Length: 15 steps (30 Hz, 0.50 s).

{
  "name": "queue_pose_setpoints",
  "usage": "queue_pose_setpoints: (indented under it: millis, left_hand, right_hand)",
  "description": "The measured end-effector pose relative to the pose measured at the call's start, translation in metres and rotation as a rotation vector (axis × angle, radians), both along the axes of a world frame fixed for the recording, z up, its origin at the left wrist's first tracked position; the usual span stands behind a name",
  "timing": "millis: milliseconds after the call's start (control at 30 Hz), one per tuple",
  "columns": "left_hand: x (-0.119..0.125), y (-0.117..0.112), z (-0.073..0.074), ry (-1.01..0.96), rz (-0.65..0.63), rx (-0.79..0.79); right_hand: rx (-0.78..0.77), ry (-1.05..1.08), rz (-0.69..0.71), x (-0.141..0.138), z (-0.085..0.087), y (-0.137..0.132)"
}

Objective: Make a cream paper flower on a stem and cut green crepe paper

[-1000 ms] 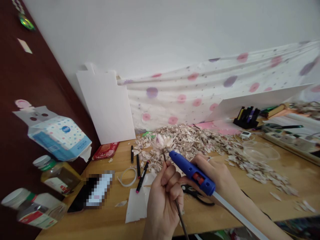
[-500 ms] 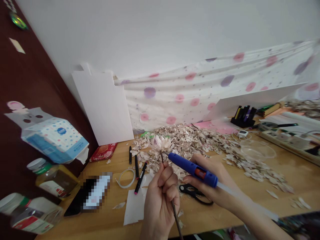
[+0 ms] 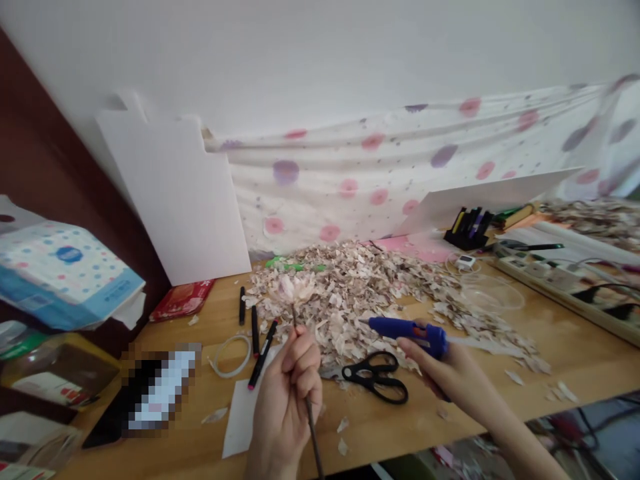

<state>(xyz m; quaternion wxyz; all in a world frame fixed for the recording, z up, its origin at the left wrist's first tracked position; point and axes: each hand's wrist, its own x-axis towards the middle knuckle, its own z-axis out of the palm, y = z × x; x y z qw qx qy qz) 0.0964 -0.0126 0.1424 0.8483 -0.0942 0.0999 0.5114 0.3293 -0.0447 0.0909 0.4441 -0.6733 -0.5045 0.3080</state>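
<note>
My left hand [image 3: 287, 393] is closed round a thin dark stick [image 3: 314, 440] that carries a pale pink-white flower [image 3: 295, 289] at its top, held upright over the wooden desk [image 3: 565, 353]. My right hand [image 3: 443, 373] grips a blue glue gun [image 3: 405, 330], its nozzle pointing left and level, a hand's width to the right of the flower. A big heap of pale petal scraps [image 3: 370, 287] lies behind both hands. Black scissors [image 3: 375, 377] lie on the desk between my hands.
Black markers [image 3: 255, 330], a coil of clear tube [image 3: 227, 353] and white paper [image 3: 240, 417] lie at the left. White foam board [image 3: 175, 200] leans on the wall. A tissue pack [image 3: 60, 277] and jars sit far left. A power strip [image 3: 565, 280], marker holder [image 3: 467, 230] and clear dish [image 3: 493, 290] are at the right.
My right hand has drawn the glue gun away from the flower, to the right and lower, turning it level. The view has shifted, and the scissors now show fully.
</note>
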Motion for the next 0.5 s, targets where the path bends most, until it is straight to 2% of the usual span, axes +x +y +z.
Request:
queue_pose_setpoints:
  millis: [100, 267, 433, 500]
  left_hand:
    - [-0.013, 0.009, -0.005, 0.087, 0.041, 0.009]
    - [-0.05, 0.031, -0.006, 0.332, 0.082, 0.023]
    - [-0.102, 0.045, -0.011, 0.471, 0.199, 0.001]
    - [-0.122, 0.046, -0.019, 0.479, 0.151, 0.035]
  right_hand:
    - [-0.097, -0.048, -0.054, 0.037, -0.017, -0.002]
    - [-0.116, -0.133, -0.181, 0.09, -0.041, -0.006]
    - [-0.062, -0.269, -0.267, 0.108, -0.055, 0.0]
    - [-0.033, -0.318, -0.282, 0.111, -0.059, 0.005]
